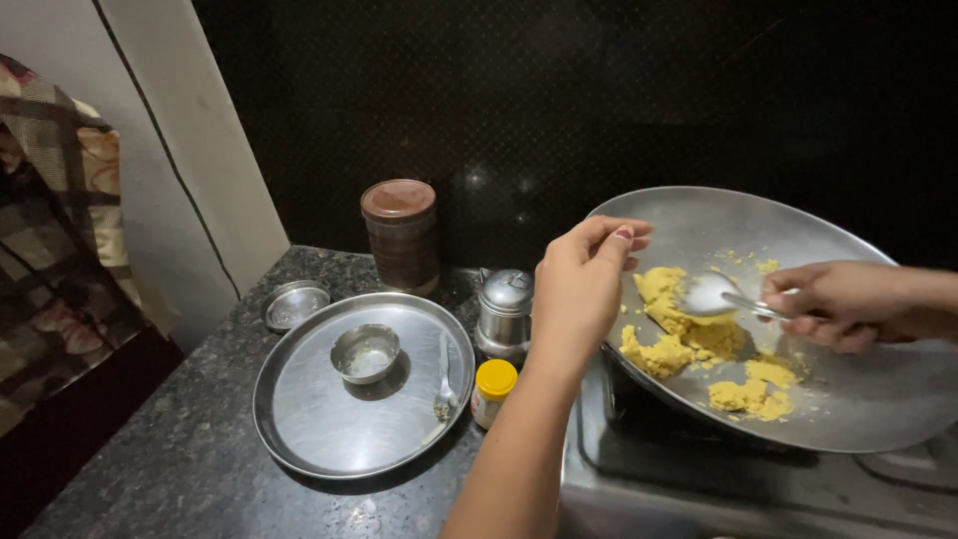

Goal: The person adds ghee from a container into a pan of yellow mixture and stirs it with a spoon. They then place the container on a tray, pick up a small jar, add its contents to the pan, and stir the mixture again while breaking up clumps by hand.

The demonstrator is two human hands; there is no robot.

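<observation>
Head view of a cooking station, read left to right. At far left, a checked cloth [45, 230] hangs beside a pale wall. On the dark speckled surface [190, 459] lies a small steel lid [295, 303], and just beside it a large round steel plate [299, 419]. The plate carries a small steel bowl [365, 353], which looks nearly emptied with only a pale residue inside, and a small spoon [444, 384] with a trace of residue on its bowl. Behind the plate stands a brown lidded jar [400, 236]; to the right of the plate stand a small steel lidded pot [505, 314] and, in front of it, a little bottle with a yellow cap [493, 391].

The left hand [584, 289] reaches up from the lower edge and grips the near rim of a wide steel pan [878, 399], fingers curled over the edge, tilting or steadying it. The pan sits on a steel stove [699, 489]. Inside it lies a yellow crumbly mixture [689, 334], gathered in clumps toward the lower left of the pan, with loose crumbs scattered above and to the right. The right hand [843, 304] enters from the right, closed around the handle of a large metal spoon [711, 294] whose bowl rests on the mixture.

Judged from this view, the mixture is already combined and lumped, yet still loose in parts; stirring or gathering appears under way, and nothing has been moved onto the plate.
</observation>
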